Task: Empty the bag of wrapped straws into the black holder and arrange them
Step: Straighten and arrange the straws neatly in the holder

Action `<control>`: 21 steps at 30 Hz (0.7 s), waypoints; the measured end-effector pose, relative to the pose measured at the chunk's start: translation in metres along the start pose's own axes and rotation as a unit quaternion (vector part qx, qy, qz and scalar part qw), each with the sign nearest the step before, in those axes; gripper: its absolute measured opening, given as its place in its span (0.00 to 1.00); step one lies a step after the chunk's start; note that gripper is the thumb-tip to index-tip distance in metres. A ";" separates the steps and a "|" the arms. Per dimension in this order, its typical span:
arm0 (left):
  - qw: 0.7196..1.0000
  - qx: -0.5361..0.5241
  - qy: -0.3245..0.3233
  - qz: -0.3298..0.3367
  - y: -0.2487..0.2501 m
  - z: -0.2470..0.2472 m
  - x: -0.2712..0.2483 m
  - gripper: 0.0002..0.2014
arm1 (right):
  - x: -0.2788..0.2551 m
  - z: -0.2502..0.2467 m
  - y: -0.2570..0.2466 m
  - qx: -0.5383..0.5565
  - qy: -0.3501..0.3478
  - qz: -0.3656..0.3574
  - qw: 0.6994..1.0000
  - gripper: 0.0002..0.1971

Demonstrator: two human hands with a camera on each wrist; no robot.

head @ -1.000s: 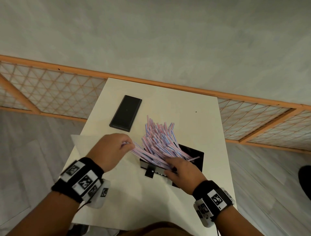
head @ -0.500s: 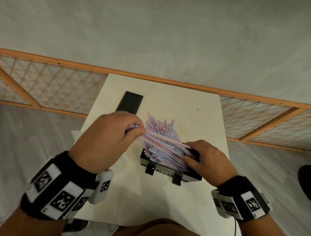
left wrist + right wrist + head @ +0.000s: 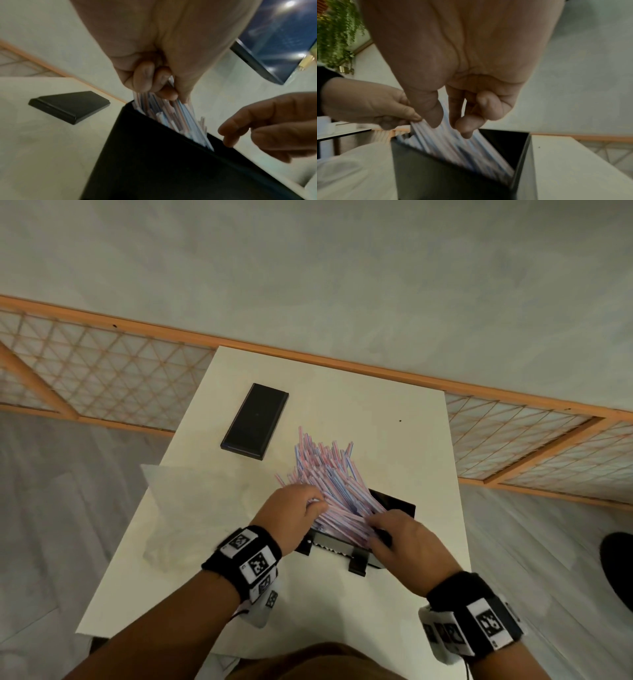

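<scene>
A bundle of pink-and-blue wrapped straws (image 3: 329,474) leans to the far left out of the black holder (image 3: 397,503) on the white table. My left hand (image 3: 317,503) pinches several straws at the bundle's left side; the left wrist view shows the fingertips (image 3: 163,92) curled on them just above the holder's rim (image 3: 154,155). My right hand (image 3: 375,525) lies on the bundle's near right end, thumb (image 3: 433,117) and fingers (image 3: 465,128) curled around straws (image 3: 453,146) inside the holder (image 3: 436,175). The holder's right end is bare.
A flat black lid (image 3: 255,421) lies at the table's far left. The empty clear bag (image 3: 191,508) is crumpled at the table's left edge (image 3: 113,570). A wooden lattice rail (image 3: 102,378) runs behind the table.
My left hand came down from a raised position to the bundle's left side by the holder. My right hand shifted from the holder's right end onto the bundle's near end.
</scene>
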State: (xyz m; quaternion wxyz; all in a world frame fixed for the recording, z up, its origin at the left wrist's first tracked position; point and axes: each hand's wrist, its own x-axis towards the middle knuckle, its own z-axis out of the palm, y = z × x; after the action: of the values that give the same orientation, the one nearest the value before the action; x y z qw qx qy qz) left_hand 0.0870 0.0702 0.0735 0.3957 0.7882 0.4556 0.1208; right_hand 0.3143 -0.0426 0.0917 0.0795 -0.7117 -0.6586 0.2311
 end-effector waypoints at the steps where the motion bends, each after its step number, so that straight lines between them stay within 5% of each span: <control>1: 1.000 0.018 -0.006 0.005 -0.002 0.002 0.002 0.11 | 0.002 0.009 -0.001 -0.002 -0.006 -0.013 1.000 0.15; 5: 0.985 0.161 -0.046 0.032 -0.008 0.008 -0.002 0.13 | 0.009 0.034 -0.005 -0.053 -0.052 -0.068 0.995 0.11; 8: 0.982 0.182 -0.018 0.043 -0.015 0.010 -0.010 0.14 | 0.012 0.036 -0.006 -0.054 -0.043 -0.069 0.995 0.13; 12: 0.988 0.152 0.018 0.039 -0.020 0.005 -0.017 0.20 | 0.017 0.032 -0.014 0.010 0.013 -0.065 0.998 0.17; 15: 0.994 0.102 0.049 -0.001 -0.022 0.001 -0.021 0.22 | 0.024 0.036 -0.020 -0.027 -0.053 -0.058 0.997 0.23; 21: 0.998 0.035 0.041 -0.036 -0.025 0.006 -0.022 0.12 | 0.045 0.040 -0.027 -0.070 -0.128 -0.037 0.989 0.14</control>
State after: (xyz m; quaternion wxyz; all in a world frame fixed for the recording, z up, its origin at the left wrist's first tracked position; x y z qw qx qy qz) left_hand 0.0625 0.0558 0.0553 0.3527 0.7790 0.5038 0.1227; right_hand 0.2742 -0.0032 0.0580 -0.0472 -0.6550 -0.7040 0.2706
